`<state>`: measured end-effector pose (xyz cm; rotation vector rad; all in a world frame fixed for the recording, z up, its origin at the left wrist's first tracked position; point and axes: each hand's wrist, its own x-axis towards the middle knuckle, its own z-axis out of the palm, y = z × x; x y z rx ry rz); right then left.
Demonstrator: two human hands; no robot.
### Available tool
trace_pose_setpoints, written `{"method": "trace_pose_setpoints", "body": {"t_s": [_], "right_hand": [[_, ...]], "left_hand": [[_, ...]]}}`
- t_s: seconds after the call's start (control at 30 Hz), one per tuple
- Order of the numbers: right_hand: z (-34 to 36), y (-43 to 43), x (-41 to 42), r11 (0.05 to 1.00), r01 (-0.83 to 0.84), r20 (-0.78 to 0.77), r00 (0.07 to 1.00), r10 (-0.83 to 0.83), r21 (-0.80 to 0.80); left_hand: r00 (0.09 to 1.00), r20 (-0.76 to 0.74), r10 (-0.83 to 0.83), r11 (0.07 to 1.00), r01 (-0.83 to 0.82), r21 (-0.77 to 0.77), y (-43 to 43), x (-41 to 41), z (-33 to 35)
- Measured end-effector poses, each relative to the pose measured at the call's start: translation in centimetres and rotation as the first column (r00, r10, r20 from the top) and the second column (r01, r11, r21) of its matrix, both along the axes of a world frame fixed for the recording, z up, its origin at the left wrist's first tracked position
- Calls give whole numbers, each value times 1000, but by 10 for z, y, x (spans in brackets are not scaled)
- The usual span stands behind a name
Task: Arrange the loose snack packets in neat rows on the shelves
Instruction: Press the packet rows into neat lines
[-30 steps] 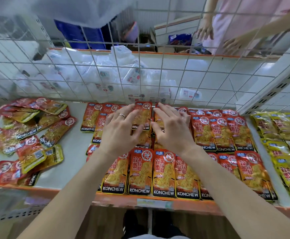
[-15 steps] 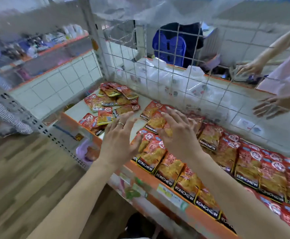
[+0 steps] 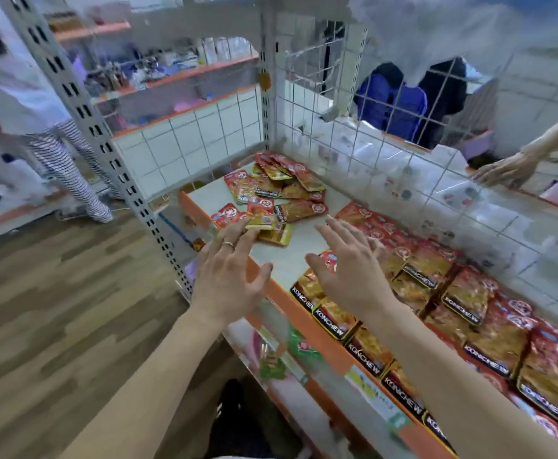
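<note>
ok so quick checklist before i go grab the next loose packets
1. Hands free: left hand and right hand both open, holding nothing. Ok.
2. Loose packets in view: heaped at the left end of the shelf. Ok.
3. Heap sorted: packets overlap at odd angles. Not ok.
4. Bare space between heap and rows. Ok.
5. Left fingertips touching the nearest packet: cannot tell.

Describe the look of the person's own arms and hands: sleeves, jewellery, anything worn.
The left forearm and right forearm are bare to the frame edge, with no sleeves, gloves or watch in view. The left hand wears one thin, pale metallic ring. The right hand shows no ring from this angle.
</note>
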<state>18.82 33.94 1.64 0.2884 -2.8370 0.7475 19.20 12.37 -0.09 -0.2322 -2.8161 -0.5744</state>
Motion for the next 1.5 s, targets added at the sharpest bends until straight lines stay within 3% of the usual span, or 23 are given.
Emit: {"method": "trace_pose_setpoints", "body": {"t_s": [0.53,0.83,0.97,1.13,1.37,1.5], "right_hand": [[-17,-76,-141,982,155,75,984,-163,104],[-39,-79,-233,928,334,290,883,-369,164],[-46,-77,-262,913,355,322,856,-404,202],[-51,-76,-280,912,355,371,834,-408,206],[-60,-76,-260,892,418,289,844,-452,174],[-60,-72,-238,919,391,239,888,-393,58]], "left_hand": [[980,80,-182,982,185,-38,-63,-181,-25],[931,234,-279,951,301,-66,-48,-296,-38],[893,287,-347,912,393,-117,-21,-343,-33],[858,413,-305,865,431,-256,-4,-370,-45],[870,319,-377,853,460,-245,-11,-334,-49],[891,182,-416,889,440,-126,-24,-308,-55]]}}
